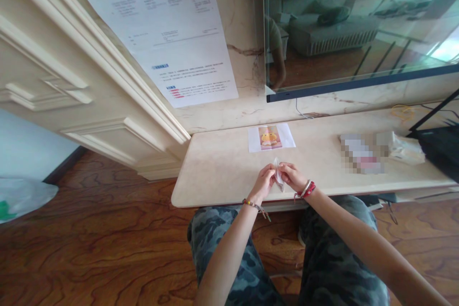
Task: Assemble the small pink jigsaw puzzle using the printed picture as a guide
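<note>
Between my two hands is a small clear plastic bag [278, 178], held upright over the front part of the pale bench. My left hand [266, 179] pinches one side of its upper part, fingers closed. On the other side, my right hand [291, 175] grips the bag with thumb and fingers closed as well. Something brownish shows at the bag's lower end, too small to make out. Behind my hands, a white sheet with a printed picture of a yellow figure [269, 137] lies flat on the bench.
The pale bench [211, 167] runs along the wall under a dark-framed screen [322, 87]. To the right lie a blurred-out item [361, 153], a crumpled plastic packet [405, 149] and a black object [439, 146]. A printed notice [186, 48] hangs beside the panelled door [89, 71].
</note>
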Demonstrator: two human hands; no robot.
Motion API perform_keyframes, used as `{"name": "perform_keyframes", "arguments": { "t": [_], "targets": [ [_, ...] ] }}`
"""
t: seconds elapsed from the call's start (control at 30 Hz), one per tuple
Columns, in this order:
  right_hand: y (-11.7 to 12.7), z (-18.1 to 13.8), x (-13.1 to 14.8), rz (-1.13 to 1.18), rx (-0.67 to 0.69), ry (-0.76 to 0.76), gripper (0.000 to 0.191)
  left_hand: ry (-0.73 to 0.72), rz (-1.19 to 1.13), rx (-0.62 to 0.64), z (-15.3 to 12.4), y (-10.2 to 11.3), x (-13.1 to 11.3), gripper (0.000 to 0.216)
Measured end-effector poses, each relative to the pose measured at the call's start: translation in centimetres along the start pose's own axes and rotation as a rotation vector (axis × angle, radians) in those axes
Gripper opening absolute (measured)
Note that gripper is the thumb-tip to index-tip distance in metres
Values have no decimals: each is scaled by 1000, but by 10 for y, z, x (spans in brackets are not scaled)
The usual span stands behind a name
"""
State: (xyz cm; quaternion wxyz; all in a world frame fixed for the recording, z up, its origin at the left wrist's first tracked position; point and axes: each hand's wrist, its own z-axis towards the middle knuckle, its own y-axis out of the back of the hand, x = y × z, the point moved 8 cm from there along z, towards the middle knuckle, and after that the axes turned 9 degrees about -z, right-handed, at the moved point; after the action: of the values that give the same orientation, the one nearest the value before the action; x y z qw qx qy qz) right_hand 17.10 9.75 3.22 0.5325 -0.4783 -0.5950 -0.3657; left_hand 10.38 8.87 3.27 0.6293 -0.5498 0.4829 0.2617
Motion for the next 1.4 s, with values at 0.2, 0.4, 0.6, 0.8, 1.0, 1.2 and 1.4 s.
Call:
{"name": "perform_keyframes", "arguments": {
  "t": [0.2,0.4,0.6,0.8,1.0,1.2,1.4],
  "targets": [
    [2,-6,21,-294,75,104,23,106,95,77,-2,0,-9,25],
    [-3,-5,25,13,98,80,22,114,-19,48,-2,-2,-18,31],
    [-7,-6,18,423,-2,62,25,-71,-324,-147,-4,1,-16,33],
    [23,-16,18,57,-115,106,24,-14,223,-91,-8,8,-30,28],
    [46,-22,59,-901,-218,301,14,-164,927,-63,-15,6,-63,31],
    [44,-10,37,-490,-49,-36,12,-367,842,108,-11,-4,-59,30],
    [31,-6,25,20,87,-27,20,-311,766,131,-2,8,-15,107]
  ]
}}
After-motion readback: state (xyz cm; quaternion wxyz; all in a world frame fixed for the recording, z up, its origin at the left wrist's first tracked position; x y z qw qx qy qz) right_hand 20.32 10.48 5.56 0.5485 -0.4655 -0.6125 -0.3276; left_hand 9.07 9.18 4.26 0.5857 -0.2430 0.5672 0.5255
